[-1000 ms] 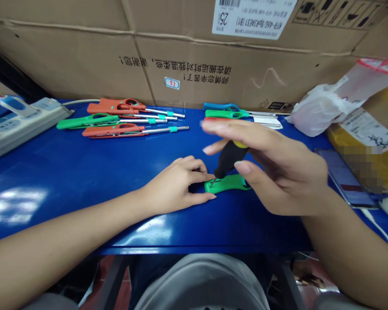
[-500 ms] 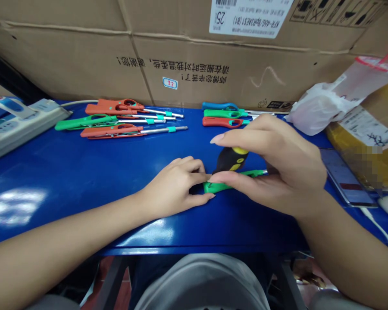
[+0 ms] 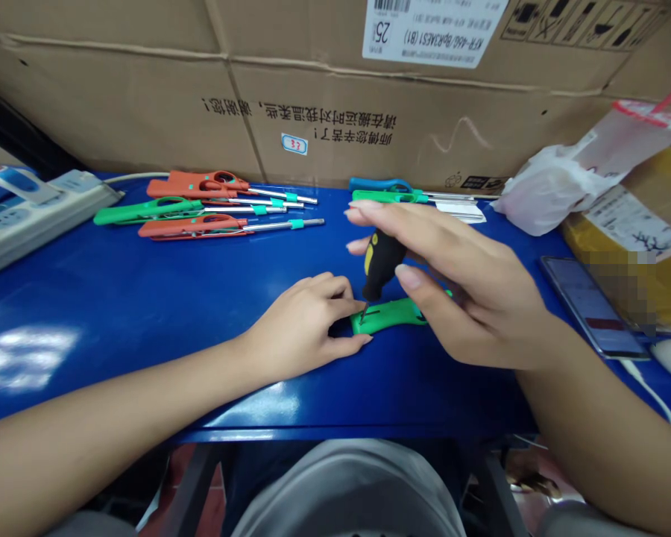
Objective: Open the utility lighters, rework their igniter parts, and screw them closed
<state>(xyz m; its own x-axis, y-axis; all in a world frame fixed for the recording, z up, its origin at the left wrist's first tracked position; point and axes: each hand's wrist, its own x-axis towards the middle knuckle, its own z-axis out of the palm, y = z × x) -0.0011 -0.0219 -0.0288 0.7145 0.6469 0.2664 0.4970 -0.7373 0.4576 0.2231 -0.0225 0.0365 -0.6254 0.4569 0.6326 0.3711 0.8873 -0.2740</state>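
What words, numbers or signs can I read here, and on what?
Cardboard box, upside down: "师傅您辛苦了!"
Same box: "请在搬运时对我温柔些,谢谢您!"
Upside-down white label: "KFR-46G/BpR3AES1 (B1)"
Same label: "25", as seen.
Too small or blurred: fine print, pictograms, sticker, parcel label, phone screen.

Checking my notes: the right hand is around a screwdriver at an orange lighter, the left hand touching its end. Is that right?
The color is wrong: the head view shows the lighter is green. The right hand, screwdriver and left hand are as stated.
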